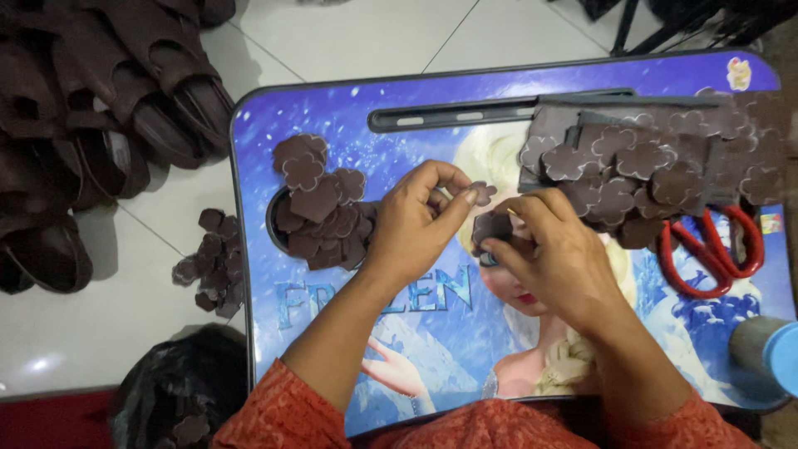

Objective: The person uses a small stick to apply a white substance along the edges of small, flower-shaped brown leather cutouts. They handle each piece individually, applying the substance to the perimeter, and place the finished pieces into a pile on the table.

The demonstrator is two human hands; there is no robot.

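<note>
My left hand (416, 220) pinches a small brown flower-shaped cutout (482, 193) between thumb and fingertips, above the middle of a blue lap table (332, 333) printed with a cartoon picture. Right beside it, my right hand (553, 258) grips a larger dark brown flower-shaped piece (492, 226). The two pieces are close together, nearly touching. A heap of brown flower cutouts (320, 208) lies left of my left hand, spilling over the table's round cup hole. A bigger heap of flower cutouts (648, 166) covers the table's far right.
Red-handled scissors (715, 254) lie at the right, partly under the big heap. A blue round container (777, 357) stands at the near right corner. Brown sandals (91, 108) are stacked on the white tile floor at left, with loose cutouts (212, 258) and a black bag (179, 391) near the table.
</note>
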